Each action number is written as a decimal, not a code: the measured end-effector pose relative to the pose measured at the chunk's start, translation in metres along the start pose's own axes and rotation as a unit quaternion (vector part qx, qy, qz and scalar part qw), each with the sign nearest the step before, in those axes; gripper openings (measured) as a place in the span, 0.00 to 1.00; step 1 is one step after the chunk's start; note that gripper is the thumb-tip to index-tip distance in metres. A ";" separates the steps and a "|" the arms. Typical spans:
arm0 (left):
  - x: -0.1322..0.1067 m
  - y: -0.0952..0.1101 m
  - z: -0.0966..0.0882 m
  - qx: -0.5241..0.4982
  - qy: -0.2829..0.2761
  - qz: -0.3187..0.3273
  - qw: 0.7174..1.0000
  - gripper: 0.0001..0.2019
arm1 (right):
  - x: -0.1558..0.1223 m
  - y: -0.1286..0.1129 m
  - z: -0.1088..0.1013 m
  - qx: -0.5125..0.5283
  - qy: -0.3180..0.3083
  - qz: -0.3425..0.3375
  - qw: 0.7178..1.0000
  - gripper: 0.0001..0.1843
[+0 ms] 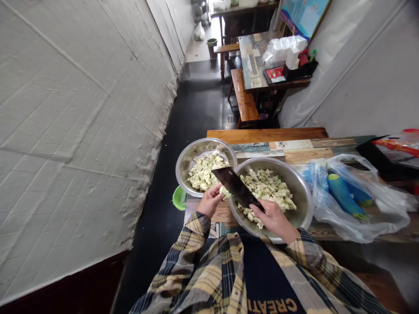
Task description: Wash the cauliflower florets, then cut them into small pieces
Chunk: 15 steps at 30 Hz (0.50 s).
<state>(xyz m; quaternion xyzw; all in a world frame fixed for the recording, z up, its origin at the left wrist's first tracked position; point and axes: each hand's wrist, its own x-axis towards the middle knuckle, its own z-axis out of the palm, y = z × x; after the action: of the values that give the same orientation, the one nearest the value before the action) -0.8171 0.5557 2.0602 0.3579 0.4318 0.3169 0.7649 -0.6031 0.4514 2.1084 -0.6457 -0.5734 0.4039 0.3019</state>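
Note:
My right hand (274,218) grips the handle of a dark cleaver (233,185) whose blade slants up and left over two steel bowls. My left hand (211,199) pinches a pale green vegetable piece (224,191) against the blade's lower edge, between the bowls. The left bowl (186,162) holds chopped pale green pieces. The right, larger bowl (299,185) holds more of the same pieces. Both bowls sit on a wooden table (307,153) in front of me.
A clear plastic bag (376,209) with blue and green items lies right of the bowls. A green container (178,198) sits below the table's left edge. A white wall runs along the left. A bench (244,97) and another table (253,65) stand further back.

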 end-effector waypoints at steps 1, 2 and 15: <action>0.000 -0.001 0.001 -0.011 -0.002 -0.008 1.000 0.24 | 0.000 0.001 0.000 0.017 -0.013 0.022 1.000 0.19; -0.001 -0.002 0.001 -0.018 -0.010 -0.018 1.000 0.24 | 0.001 0.002 0.000 0.037 -0.025 0.042 0.998 0.20; 0.002 -0.005 0.012 -0.014 -0.043 -0.031 0.998 0.30 | 0.004 0.001 0.010 -0.053 0.041 -0.061 0.996 0.16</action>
<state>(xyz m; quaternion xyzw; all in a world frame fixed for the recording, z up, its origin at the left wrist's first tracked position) -0.8046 0.5517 2.0594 0.3471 0.4050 0.2830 0.7971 -0.6111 0.4547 2.1015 -0.6408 -0.6191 0.3273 0.3147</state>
